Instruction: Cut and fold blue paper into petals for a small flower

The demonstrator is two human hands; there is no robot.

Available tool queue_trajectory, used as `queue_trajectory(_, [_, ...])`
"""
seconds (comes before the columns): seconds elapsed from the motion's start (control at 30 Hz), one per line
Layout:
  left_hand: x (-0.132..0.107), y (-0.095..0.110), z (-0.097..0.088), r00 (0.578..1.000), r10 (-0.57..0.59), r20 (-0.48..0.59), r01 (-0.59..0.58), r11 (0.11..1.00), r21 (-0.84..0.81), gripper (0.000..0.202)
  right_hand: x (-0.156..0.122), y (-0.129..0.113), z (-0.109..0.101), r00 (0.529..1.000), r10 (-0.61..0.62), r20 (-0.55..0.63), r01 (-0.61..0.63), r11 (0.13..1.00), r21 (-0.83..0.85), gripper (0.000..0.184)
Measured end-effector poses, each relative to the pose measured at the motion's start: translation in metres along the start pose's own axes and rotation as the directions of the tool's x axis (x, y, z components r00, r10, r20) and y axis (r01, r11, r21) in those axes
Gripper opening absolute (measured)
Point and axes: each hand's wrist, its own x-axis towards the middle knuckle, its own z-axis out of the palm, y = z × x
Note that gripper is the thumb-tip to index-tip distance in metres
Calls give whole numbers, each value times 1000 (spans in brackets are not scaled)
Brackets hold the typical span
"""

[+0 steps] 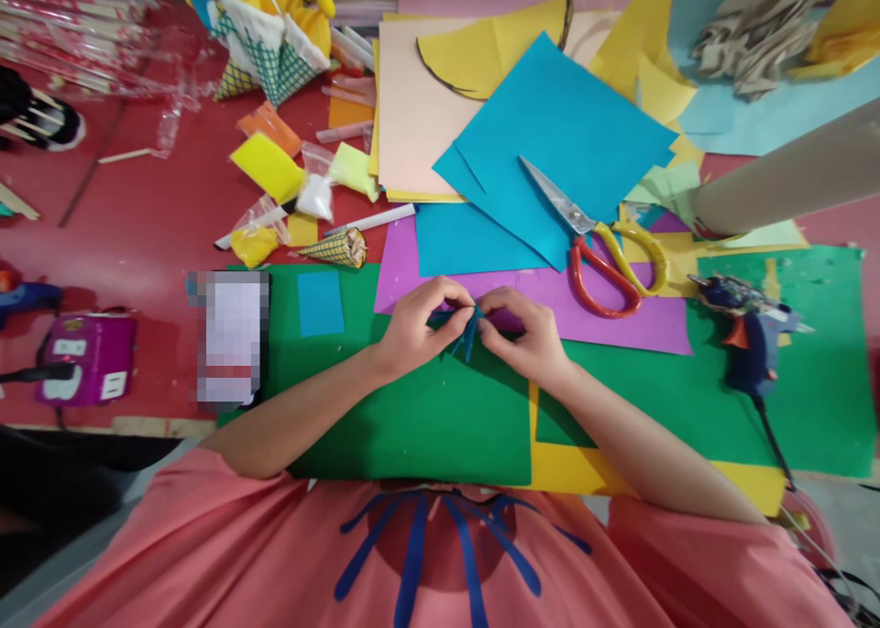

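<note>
Between my fingertips is a small folded piece of blue paper (468,336), its pointed ends hanging down over the green sheet (405,426). My left hand (423,325) pinches it from one side with thumb and forefinger. From the other side, my right hand (523,335) closes thumb and fingers on it, and the two hands almost meet. Parts of the folded paper are hidden behind the fingers. A small blue paper rectangle (320,303) lies to the left of my left hand. Beyond my right hand, scissors (584,229) with red and yellow handles rest partly open on blue sheets (550,124).
A glue gun (753,348) lies at the right, its cord running off the front edge. A phone (232,339) and a purple box (88,358) are at the left. Small packets (268,167) and a patterned cone (336,247) lie behind. A grey tube (790,174) slants in from the right.
</note>
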Motion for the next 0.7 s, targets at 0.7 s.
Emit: queue_trajectory(0.7, [4,-1,-3,968,-119,219,118,993,20,21,2,3,-3,948,269,169,-303,926,227,8])
